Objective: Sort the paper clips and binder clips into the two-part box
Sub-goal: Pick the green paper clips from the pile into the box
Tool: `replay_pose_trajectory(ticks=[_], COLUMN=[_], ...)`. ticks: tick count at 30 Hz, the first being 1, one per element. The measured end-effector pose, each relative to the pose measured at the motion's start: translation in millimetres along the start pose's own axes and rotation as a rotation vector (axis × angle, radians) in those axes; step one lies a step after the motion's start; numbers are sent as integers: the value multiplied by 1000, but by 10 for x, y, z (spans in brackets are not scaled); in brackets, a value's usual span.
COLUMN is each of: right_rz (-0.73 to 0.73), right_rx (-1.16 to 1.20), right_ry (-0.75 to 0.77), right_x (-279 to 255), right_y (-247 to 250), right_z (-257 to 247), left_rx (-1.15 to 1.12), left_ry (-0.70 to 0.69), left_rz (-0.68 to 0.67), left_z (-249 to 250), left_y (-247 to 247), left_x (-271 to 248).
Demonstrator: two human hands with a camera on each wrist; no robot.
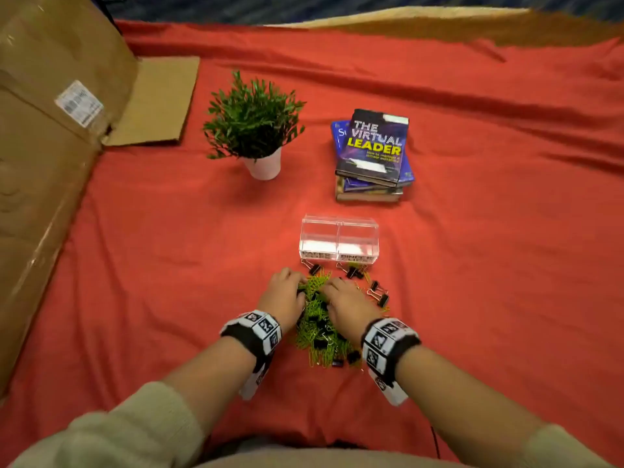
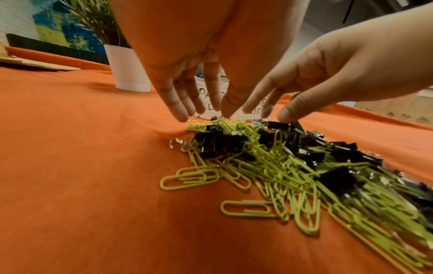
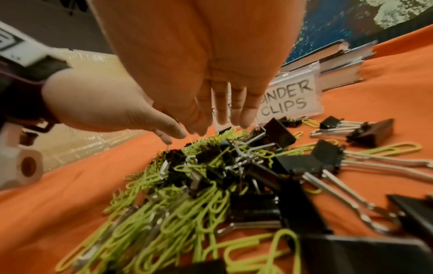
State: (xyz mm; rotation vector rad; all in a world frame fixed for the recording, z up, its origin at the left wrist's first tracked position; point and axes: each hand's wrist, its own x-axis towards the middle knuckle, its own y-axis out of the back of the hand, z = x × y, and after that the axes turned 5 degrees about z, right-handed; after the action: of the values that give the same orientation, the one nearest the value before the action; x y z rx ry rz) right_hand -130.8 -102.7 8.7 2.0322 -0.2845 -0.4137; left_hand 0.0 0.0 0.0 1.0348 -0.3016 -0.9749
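Note:
A mixed pile of green paper clips (image 1: 315, 332) and black binder clips (image 3: 302, 161) lies on the red cloth in front of me. Just beyond it stands the clear two-part box (image 1: 338, 241), its right half labelled BINDER CLIPS (image 3: 288, 100); both halves look empty. My left hand (image 1: 283, 293) reaches down with straight fingers (image 2: 180, 109), whose tips touch the pile's far left edge. My right hand (image 1: 344, 302) does the same beside it, its fingertips (image 3: 246, 118) on the far top of the pile. Neither hand holds a clip.
Several loose binder clips (image 1: 380, 295) lie right of the pile and near the box front. A potted plant (image 1: 256, 130) and a stack of books (image 1: 373, 157) stand behind the box. A large cardboard box (image 1: 50, 130) fills the left side.

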Motion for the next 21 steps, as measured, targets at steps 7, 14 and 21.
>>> replay_pose_trajectory(ticks=[7, 14, 21], right_rz=[-8, -9, -133], right_rx=[-56, 62, -130], right_ry=[-79, -113, -36], right_x=[16, 264, 358], right_y=[-29, 104, -73], right_z=[111, 131, 102], left_rx=[15, 50, 73], left_ry=[48, 6, 38], left_rz=[-10, -75, -96], left_z=[-83, -98, -124], left_y=[-51, -76, -73], left_x=[83, 119, 173])
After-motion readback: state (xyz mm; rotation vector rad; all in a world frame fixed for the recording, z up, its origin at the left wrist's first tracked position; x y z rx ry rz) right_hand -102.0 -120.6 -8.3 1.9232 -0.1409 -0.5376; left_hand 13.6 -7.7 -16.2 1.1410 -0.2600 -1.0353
